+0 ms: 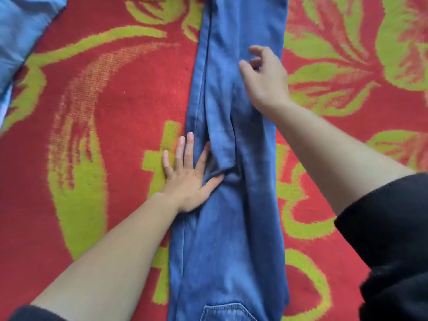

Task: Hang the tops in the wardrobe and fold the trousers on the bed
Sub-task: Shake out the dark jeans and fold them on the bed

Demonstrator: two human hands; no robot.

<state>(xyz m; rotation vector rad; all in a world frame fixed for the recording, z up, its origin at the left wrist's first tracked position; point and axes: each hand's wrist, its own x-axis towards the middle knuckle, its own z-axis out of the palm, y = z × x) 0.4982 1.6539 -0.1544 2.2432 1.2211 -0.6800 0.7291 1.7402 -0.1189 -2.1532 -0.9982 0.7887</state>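
Denim trousers [231,228] are seen in the head view, laid out lengthwise from the bottom edge to the top edge of the frame, folded leg upon leg into one long blue strip. A stitched pocket [224,312] is shown at the bottom edge. The trousers are spread on a red blanket [104,112] patterned with yellow-green flowers.

The left hand [187,179] is pressed flat at the left edge of the trousers, in the middle of the frame. Its fingers are held straight and spread: the thumb and forefinger are laid on the denim, with a small pucker of cloth raised between them, while the outer fingers are rested on the blanket. Nothing is gripped.

The right hand [264,79] is held over the right side of the trousers in the upper middle, fingers loosely curled and nothing grasped; it is blurred, so contact with the denim cannot be judged.

A black sleeve [393,239] is pushed up on the right arm. A light blue cloth [20,31] is seen at upper left.
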